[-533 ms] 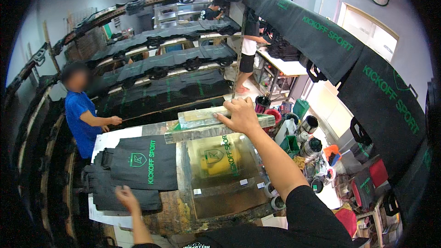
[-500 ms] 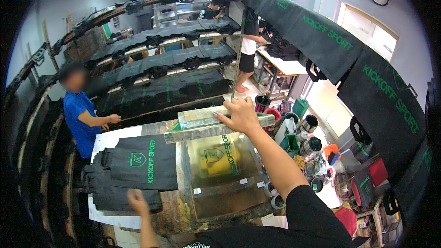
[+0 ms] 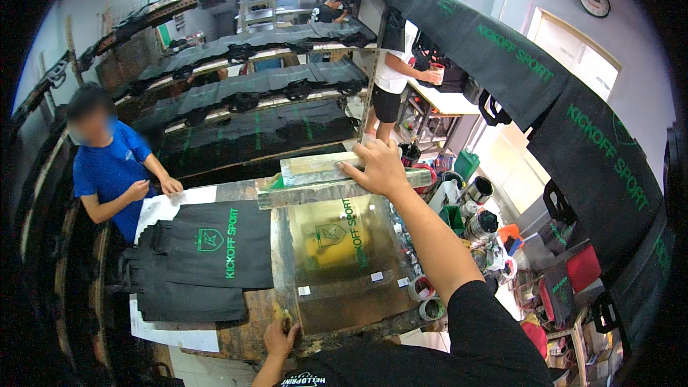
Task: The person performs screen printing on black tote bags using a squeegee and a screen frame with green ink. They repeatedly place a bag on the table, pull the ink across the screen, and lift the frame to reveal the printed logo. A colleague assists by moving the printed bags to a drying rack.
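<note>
A printing screen frame (image 3: 281, 272) with a yellowish mesh lies flat on the worktable. My right hand (image 3: 376, 168) reaches over it and grips a long wooden squeegee (image 3: 315, 169) lying across the frame's far end. My left hand (image 3: 279, 337) holds the frame's near left corner. Left of the frame lies a black garment (image 3: 208, 244) with green print, spread on white paper.
A person in a blue shirt (image 3: 107, 172) stands at the table's left, hands on the paper. Racks of black pieces (image 3: 251, 86) fill the back, where a person in white (image 3: 390, 79) stands. Cans (image 3: 476, 190) and tape rolls (image 3: 423, 299) crowd the right. Black printed fabric (image 3: 545, 100) hangs overhead.
My left hand has moved right, from beside the black garment to the frame's near left corner. My right hand has stayed on the squeegee.
</note>
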The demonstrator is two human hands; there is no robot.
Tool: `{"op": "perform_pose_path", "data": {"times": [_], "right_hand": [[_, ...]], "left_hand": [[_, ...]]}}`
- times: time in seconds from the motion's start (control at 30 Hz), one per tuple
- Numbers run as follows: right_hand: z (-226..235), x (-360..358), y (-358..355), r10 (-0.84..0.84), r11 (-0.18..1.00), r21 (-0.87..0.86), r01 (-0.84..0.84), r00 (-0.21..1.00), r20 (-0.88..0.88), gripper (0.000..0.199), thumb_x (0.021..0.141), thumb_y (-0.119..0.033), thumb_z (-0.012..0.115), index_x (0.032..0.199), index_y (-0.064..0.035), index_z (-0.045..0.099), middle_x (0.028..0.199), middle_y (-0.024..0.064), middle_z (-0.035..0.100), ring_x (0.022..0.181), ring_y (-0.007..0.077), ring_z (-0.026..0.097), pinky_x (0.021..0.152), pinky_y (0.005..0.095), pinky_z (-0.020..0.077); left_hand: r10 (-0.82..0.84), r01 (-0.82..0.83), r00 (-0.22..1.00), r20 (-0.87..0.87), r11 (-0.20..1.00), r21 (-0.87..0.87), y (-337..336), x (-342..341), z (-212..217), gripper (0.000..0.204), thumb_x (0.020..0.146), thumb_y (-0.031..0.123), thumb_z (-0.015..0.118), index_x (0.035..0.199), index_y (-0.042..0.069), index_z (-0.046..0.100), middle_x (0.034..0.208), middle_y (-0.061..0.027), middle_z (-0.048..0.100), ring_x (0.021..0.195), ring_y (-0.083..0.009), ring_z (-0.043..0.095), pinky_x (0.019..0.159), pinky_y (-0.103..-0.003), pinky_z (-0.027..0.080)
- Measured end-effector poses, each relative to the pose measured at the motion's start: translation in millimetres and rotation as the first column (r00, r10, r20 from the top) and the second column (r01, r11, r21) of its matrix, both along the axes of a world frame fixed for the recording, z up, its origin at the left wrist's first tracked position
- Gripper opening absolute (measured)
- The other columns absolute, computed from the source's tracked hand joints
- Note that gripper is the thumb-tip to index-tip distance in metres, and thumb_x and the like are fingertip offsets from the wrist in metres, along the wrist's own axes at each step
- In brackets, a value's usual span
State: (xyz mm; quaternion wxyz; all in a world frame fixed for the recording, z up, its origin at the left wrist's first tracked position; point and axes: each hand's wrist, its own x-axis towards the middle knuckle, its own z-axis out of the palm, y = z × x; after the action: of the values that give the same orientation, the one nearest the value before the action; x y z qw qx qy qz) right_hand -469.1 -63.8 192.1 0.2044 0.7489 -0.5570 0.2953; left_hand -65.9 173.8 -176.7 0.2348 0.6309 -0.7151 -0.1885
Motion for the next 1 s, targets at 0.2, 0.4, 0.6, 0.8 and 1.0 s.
{"op": "perform_pose_path", "data": {"times": [0.2,0.4,0.6,0.8,1.0], "right_hand": [[1,0,-4,0.007,1.0,-0.016,-0.007,1.0,-0.004,0.05,0.094,-0.057,0.068,0.1,-0.0077,0.075,0.087,0.0126,0.067,0.094,0.0313,0.065,0.088,0.0475,0.0403],[1,-3,-18,0.007,1.0,-0.027,-0.007,1.0,0.005,0.053,0.095,-0.062,0.064,0.09,-0.0094,0.072,0.081,0.0106,0.067,0.086,0.0302,0.065,0.082,0.0476,0.041],[8,-3,-17,-0.008,1.0,0.023,0.008,1.0,-0.012,0.053,0.095,-0.06,0.065,0.096,-0.0081,0.072,0.086,0.0114,0.07,0.089,0.0307,0.067,0.085,0.0468,0.0402],[5,-7,-22,-0.008,1.0,0.011,0.008,1.0,-0.004,0.055,0.096,-0.062,0.063,0.095,-0.0081,0.072,0.087,0.0117,0.07,0.091,0.0319,0.067,0.085,0.048,0.0406],[2,-6,-24,-0.007,1.0,-0.005,0.007,1.0,-0.014,0.058,0.095,-0.066,0.061,0.091,-0.0092,0.071,0.085,0.0111,0.07,0.09,0.0313,0.068,0.082,0.0482,0.0413]], "left_hand": [[0.052,-0.052,0.999,0.0,0.997,0.051,2,-4,11,0.048,0.092,0.051,0.076,0.112,0.007,0.071,0.093,-0.0161,0.069,0.091,-0.0396,0.066,0.081,-0.052,0.051],[0.109,-0.109,0.994,-0.006,0.993,0.037,-2,-6,7,0.046,0.089,0.048,0.08,0.109,0.007,0.073,0.1,-0.0184,0.072,0.097,-0.0408,0.068,0.083,-0.052,0.052],[-0.021,0.035,0.999,0.048,0.952,-0.304,-22,20,-1,0.046,0.092,0.043,0.078,0.111,0.002,0.071,0.101,-0.0204,0.071,0.099,-0.0433,0.066,0.086,-0.055,0.051],[0.256,-0.187,0.932,0.255,0.946,-0.266,-90,94,34,0.066,0.102,0.042,0.067,0.155,0.006,0.05,0.162,-0.0219,0.042,0.151,-0.0455,0.034,0.124,-0.06,0.026],[0.126,-0.32,0.791,0.598,0.919,0.229,-109,90,57,0.082,0.106,0.06,0.045,0.169,0.012,0.026,0.179,-0.0153,0.008,0.164,-0.0403,0.002,0.13,-0.061,-0.001]]}}
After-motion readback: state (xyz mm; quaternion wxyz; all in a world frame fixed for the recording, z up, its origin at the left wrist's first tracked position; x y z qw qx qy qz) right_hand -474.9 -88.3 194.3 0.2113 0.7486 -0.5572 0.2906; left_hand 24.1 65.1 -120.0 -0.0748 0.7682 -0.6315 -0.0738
